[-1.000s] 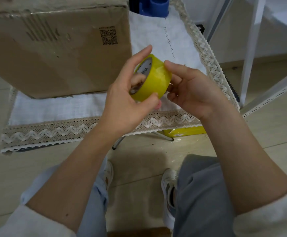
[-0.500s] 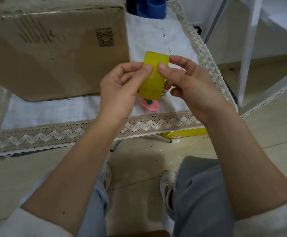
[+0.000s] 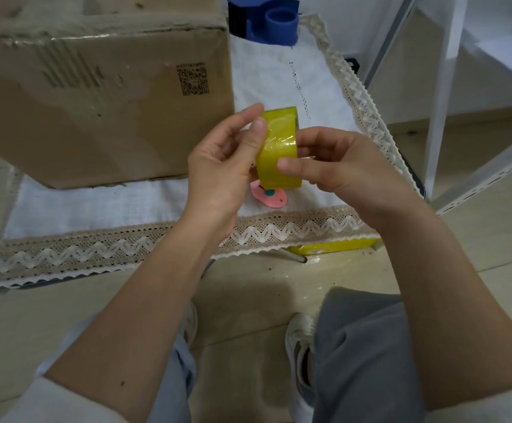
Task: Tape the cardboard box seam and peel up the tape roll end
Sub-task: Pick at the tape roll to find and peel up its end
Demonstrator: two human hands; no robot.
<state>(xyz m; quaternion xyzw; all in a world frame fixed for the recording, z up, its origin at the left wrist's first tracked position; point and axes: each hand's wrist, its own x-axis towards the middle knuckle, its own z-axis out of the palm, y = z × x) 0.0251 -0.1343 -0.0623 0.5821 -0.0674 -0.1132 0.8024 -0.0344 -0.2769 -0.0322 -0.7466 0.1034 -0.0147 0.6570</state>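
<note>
A yellow tape roll [image 3: 279, 148] is held edge-on between both hands, above the front of a low table. My left hand [image 3: 221, 166] grips its left side, thumb pressed on the outer tape face near the top. My right hand [image 3: 340, 169] holds the right side, thumb laid across the tape face lower down. The brown cardboard box [image 3: 96, 96] stands on the table at the left, with shiny clear tape along its top front edge. Both hands are to the right of the box and apart from it.
A white cloth with a lace border [image 3: 96, 206] covers the table. A small pink object [image 3: 268, 196] lies on it under the roll. A blue tape dispenser [image 3: 264, 19] stands at the back. A yellow pack [image 3: 334, 247] lies on the floor; white shelf legs [image 3: 441, 96] rise at the right.
The roll was turned from showing its open core to edge-on. Since half a second ago, both thumbs have shifted along the tape face, the right thumb lower.
</note>
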